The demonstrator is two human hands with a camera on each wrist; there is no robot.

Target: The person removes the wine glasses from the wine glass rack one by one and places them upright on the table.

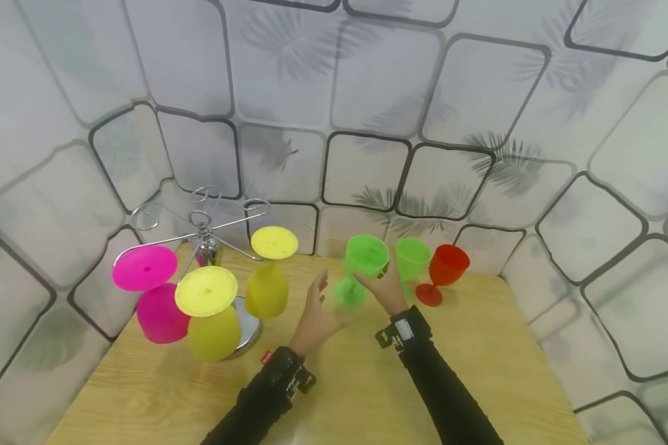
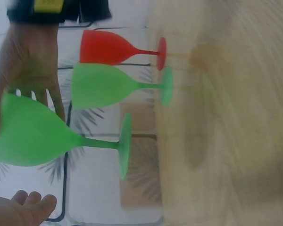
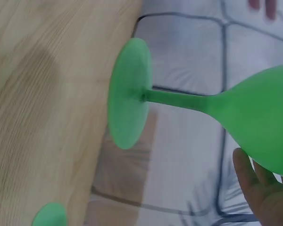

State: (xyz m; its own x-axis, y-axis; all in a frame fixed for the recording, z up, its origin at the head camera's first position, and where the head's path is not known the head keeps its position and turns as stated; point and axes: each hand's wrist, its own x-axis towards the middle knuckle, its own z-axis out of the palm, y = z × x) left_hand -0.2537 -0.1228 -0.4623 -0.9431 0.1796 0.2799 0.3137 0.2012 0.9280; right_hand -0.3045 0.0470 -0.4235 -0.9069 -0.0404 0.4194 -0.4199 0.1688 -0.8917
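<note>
My right hand [image 1: 388,289] grips a green plastic goblet [image 1: 363,262] by its bowl, fingers and thumb round the sides. The goblet stays upright, and its foot shows apart from the wooden surface in the left wrist view. To the left of it, my left hand [image 1: 318,318] is held with fingers spread and nothing in its grasp. Just right of the held goblet stands a second green goblet [image 1: 414,256], partly behind the right hand. Beyond that is a red goblet [image 1: 448,266], upright on its foot.
A chrome rack [image 1: 205,230] with curled ring arms stands at the left of the wooden table [image 1: 367,383]. Upside down on its arms hang a pink goblet [image 1: 161,312], a front yellow goblet [image 1: 214,334] and a rear yellow goblet [image 1: 267,289]. Patterned cloth walls [image 1: 367,173] enclose the table.
</note>
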